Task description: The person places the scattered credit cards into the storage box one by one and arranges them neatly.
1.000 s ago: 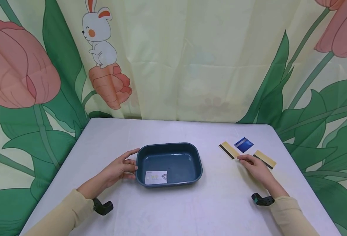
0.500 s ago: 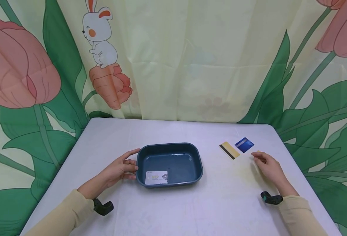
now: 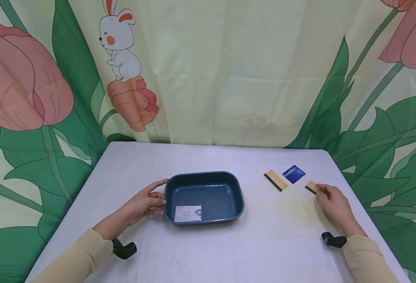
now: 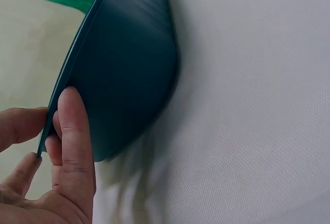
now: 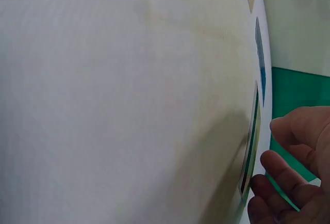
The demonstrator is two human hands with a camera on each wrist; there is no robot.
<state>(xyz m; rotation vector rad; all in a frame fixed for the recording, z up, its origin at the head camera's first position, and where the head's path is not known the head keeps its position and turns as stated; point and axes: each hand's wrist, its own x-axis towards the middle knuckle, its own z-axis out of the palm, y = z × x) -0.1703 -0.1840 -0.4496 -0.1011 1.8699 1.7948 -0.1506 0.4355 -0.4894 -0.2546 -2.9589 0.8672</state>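
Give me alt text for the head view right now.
A person's right hand partly covers a gold, dark-striped card on a white table, with another gold card and a blue card nearby. The left hand touches the left end of a dark blue tray that holds a white VIP card.

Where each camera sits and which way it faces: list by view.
Head: worn on the head, facing forward and down at tray and cards; left hand, right hand and sleeves show.
Left wrist: worn there, facing the tray's outer side; left fingers show.
Right wrist: worn there, facing tablecloth and cards; right fingers show.
Shared by head and left wrist: tray.
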